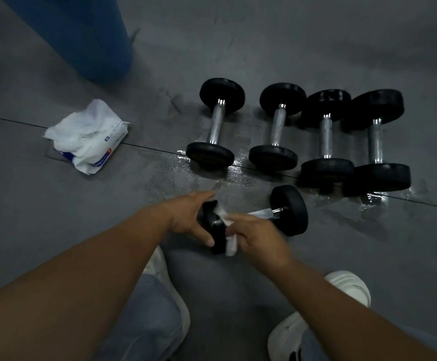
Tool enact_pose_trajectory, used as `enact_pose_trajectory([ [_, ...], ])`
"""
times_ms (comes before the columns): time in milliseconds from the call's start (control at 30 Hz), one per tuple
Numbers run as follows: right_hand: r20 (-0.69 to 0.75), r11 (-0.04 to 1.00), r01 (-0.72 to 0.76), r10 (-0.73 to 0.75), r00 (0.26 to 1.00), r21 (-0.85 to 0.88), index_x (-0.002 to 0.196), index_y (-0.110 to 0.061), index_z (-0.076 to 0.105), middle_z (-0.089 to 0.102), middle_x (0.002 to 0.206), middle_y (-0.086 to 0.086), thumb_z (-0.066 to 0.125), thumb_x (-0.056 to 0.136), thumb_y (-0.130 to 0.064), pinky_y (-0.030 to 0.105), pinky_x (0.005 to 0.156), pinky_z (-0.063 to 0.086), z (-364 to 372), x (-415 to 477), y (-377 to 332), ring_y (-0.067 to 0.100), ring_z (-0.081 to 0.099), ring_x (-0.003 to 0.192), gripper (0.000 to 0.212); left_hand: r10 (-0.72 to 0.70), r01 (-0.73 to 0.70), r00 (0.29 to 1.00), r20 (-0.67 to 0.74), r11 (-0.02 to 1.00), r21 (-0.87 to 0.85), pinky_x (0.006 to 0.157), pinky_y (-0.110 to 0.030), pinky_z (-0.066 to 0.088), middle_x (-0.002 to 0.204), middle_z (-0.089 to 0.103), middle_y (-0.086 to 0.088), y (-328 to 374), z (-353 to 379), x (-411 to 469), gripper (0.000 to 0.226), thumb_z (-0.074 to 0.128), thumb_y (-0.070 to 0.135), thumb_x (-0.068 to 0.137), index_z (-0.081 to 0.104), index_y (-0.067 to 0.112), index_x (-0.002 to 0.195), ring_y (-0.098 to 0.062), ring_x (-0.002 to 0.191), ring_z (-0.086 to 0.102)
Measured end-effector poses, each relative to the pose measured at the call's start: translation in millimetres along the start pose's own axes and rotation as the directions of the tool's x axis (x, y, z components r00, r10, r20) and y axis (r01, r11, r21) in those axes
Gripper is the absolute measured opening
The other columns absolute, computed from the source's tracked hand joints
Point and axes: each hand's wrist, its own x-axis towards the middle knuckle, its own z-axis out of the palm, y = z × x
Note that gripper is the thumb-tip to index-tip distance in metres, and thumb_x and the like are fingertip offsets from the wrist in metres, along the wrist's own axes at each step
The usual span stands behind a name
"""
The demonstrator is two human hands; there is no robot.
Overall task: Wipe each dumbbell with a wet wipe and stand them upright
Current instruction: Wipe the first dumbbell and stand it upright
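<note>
We see the left hand (186, 217) gripping the near black end of a dumbbell (289, 209) that lies on its side on the grey floor (368, 256), thumb and fingers curled round it. The right hand (259, 235) pinches a white wipe (231, 244) against that same end. Beyond this dumbbell, four more dumbbells (325, 136) sit in a row; upright or lying, we cannot tell. Well to its left lies an open pack of wipes (87, 138).

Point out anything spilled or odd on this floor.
Shiny wet patches glisten on the floor around the four dumbbells lying in a row. On the left, wipes bulge loosely out of the open wipe pack.
</note>
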Motion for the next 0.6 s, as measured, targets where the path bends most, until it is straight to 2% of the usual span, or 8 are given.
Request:
enact_pose_trajectory([
  [67,-0.096,0.993,-0.116,0.113,0.989,-0.031,0.085,-0.015,0.072,0.069,0.094,0.002,0.034,0.077,-0.035,0.021,0.082,0.045,-23,1,11,0.02,0.064,0.089,0.043,-0.009,0.007,0.999,0.042,0.999,0.031,0.117,-0.032,0.027,0.161,0.021,0.0,0,-1,-3,0.131,0.091,0.05,0.056,0.01,0.025,0.156,-0.021,0.145,0.027],
  [133,-0.172,0.986,-0.167,0.161,0.972,-0.021,0.106,-0.012,0.07,0.068,0.107,0.004,0.041,0.082,-0.021,0.017,0.092,0.041,-23,11,13,0.019,0.062,0.1,0.039,-0.009,0.006,0.998,0.064,0.998,0.057,0.116,-0.03,0.029,0.16,0.025,-0.002,4,1,-3,0.128,0.09,0.05,0.059,0.01,0.024,0.156,-0.02,0.143,0.031],
  [233,-0.034,0.991,-0.136,0.135,0.99,-0.015,0.132,-0.01,0.054,0.059,0.13,0.01,0.048,0.087,0.0,0.017,0.102,0.03,13,7,7,0.025,0.052,0.124,0.046,-0.008,0.007,0.998,0.055,1.0,0.025,0.108,-0.029,0.038,0.148,0.041,-0.004,9,8,-3,0.113,0.089,0.041,0.064,0.021,0.019,0.151,-0.02,0.129,0.044],
  [300,-0.058,0.982,-0.183,0.185,0.981,0.042,0.131,-0.014,0.054,0.066,0.119,0.007,0.053,0.086,-0.002,0.015,0.089,0.035,18,-6,6,0.024,0.058,0.113,0.046,-0.002,0.002,0.999,0.044,1.0,0.009,0.102,-0.029,0.042,0.141,0.045,-0.003,8,10,-2,0.108,0.089,0.041,0.063,0.025,0.02,0.148,-0.019,0.122,0.048],
  [333,-0.073,0.974,-0.221,0.224,0.972,0.04,0.129,-0.017,0.053,0.068,0.111,0.006,0.055,0.085,-0.005,0.018,0.08,0.037,15,-8,8,0.025,0.061,0.106,0.046,-0.007,0.007,0.999,0.042,1.0,-0.002,0.1,-0.028,0.042,0.139,0.046,-0.003,5,10,-1,0.107,0.089,0.041,0.062,0.026,0.02,0.147,-0.018,0.12,0.049],
  [400,-0.133,0.972,-0.236,0.233,0.963,-0.009,0.128,-0.019,0.052,0.069,0.105,0.007,0.054,0.086,-0.007,0.027,0.075,0.042,10,-2,12,0.028,0.062,0.097,0.044,-0.012,0.013,0.999,0.031,1.0,-0.025,0.099,-0.027,0.043,0.139,0.047,-0.003,3,8,0,0.109,0.089,0.04,0.062,0.024,0.022,0.148,-0.018,0.118,0.05],
  [467,-0.191,0.973,-0.232,0.227,0.955,-0.004,0.13,-0.021,0.048,0.068,0.106,0.011,0.05,0.086,-0.01,0.035,0.077,0.049,10,10,10,0.032,0.062,0.095,0.045,-0.005,0.005,1.0,-0.008,0.999,-0.046,0.106,-0.028,0.04,0.147,0.041,-0.005,5,10,0,0.121,0.088,0.043,0.062,0.012,0.022,0.154,-0.019,0.126,0.047],
  [600,-0.034,0.984,-0.162,0.159,0.987,-0.075,0.136,-0.018,0.047,0.062,0.115,0.017,0.05,0.081,-0.007,0.034,0.091,0.041,22,9,5,0.034,0.054,0.11,0.056,0.011,-0.014,0.997,-0.082,0.999,-0.034,0.116,-0.038,0.031,0.162,0.013,0.002,14,26,-3,0.144,0.087,0.062,0.049,-0.009,0.034,0.154,-0.02,0.144,0.028],
])
